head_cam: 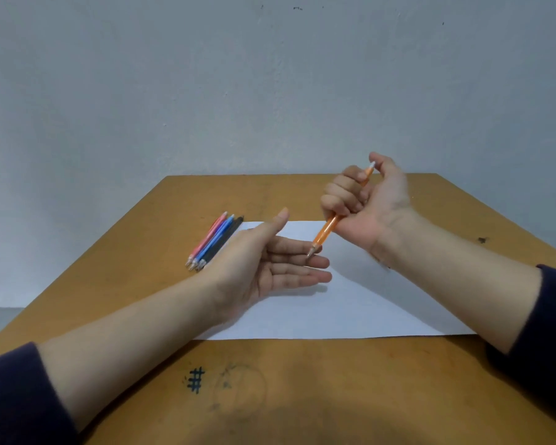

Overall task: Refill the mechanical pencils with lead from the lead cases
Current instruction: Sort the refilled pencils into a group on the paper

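My right hand [363, 200] grips an orange mechanical pencil [326, 231] in a fist, with the thumb on the cap end at the top. The pencil is tilted, and its metal tip points down to the left, right at the fingers of my left hand [270, 268]. My left hand is held palm up with straight fingers above a white sheet of paper [350, 300], and holds nothing. Several more mechanical pencils [212, 242], pink, blue and black, lie side by side on the table left of the paper. No lead case is visible.
The brown wooden table [302, 380] has a black hash mark [196, 379] and smudges drawn near its front edge. A plain grey wall stands right behind the table's far edge. Dark sleeves cover both forearms near the lower corners.
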